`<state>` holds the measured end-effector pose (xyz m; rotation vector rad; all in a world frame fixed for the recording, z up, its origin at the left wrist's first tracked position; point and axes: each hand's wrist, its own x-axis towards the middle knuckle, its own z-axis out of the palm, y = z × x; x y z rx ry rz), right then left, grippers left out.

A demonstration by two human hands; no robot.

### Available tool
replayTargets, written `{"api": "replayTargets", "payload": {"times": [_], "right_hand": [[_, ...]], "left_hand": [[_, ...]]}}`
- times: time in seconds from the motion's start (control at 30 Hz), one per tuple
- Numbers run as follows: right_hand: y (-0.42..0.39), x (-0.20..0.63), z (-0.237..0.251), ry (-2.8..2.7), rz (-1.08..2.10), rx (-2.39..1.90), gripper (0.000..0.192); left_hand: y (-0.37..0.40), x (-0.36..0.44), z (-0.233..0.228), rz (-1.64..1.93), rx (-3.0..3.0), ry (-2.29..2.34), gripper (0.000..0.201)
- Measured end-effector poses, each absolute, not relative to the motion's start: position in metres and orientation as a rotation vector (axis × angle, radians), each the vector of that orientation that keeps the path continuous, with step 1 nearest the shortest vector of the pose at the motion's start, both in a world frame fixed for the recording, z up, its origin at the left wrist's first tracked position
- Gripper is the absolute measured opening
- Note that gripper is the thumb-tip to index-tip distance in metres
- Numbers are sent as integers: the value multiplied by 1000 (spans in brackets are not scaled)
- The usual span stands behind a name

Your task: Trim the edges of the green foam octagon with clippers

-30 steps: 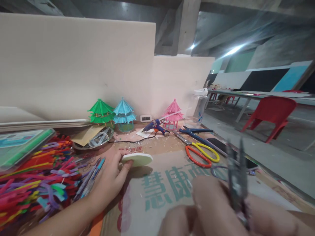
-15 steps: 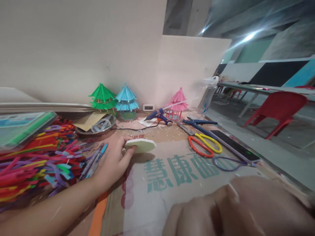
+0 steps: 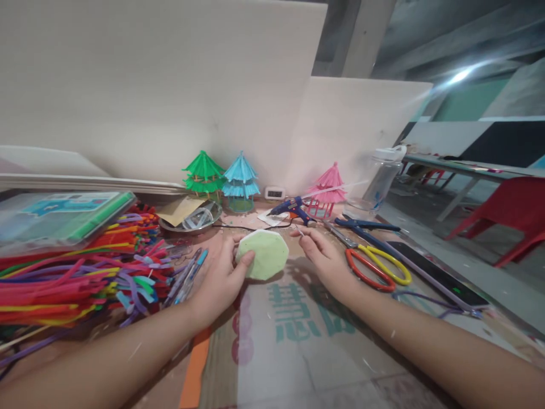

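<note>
My left hand [image 3: 227, 270] is closed on the edge of a pale green octagonal board [image 3: 264, 255] with a white rim, tilted so its flat face shows. The thumb lies on that face. To the right of the board, my right hand [image 3: 321, 255] pinches a short, thin stick [image 3: 300, 230], its tip pointing up and left, apart from the board. Behind both hands a blue glue gun [image 3: 293, 209] rests on the table. Scissors [image 3: 368, 267] with red and yellow handles lie beside my right forearm.
Colourful pipe cleaners [image 3: 85, 278] and a plastic case [image 3: 68, 218] fill the left side. Green [image 3: 204, 173], blue [image 3: 240, 182] and pink [image 3: 330, 190] small pavilions stand along the back board. A phone [image 3: 438, 272], pliers [image 3: 366, 224] and a bottle [image 3: 378, 176] are on the right.
My right hand has moved from the near right foreground up beside the board and now shows a thin stick. My left hand has tipped the board face toward me. The view has shifted left.
</note>
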<state>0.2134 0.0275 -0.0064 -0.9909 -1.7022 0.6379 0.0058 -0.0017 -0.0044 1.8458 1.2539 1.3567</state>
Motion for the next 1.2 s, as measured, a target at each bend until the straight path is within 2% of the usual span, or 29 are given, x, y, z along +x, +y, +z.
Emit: {"api": "replayTargets", "payload": {"times": [0.2, 0.27, 0.53, 0.73, 0.93, 1.2], "right_hand": [[19, 202, 3, -1719, 829, -1095, 21], [17, 200, 4, -1740, 837, -1087, 23], [9, 206, -1, -1874, 619, -1004, 14], [16, 212, -6, -1957, 384, -859, 32], [20, 214, -7, -1948, 202, -846, 33], [21, 215, -5, -2046, 16, -829, 41]], "left_hand": [[0, 6, -8, 1380, 1776, 1304, 32], [-1, 6, -6, 1325, 1793, 1311, 30], [-5, 8, 4, 1181, 1900, 1339, 32], [1, 2, -2, 1208, 1953, 1469, 24], [4, 1, -3, 1245, 1957, 1430, 16], [8, -2, -9, 1239, 1960, 1407, 15]]}}
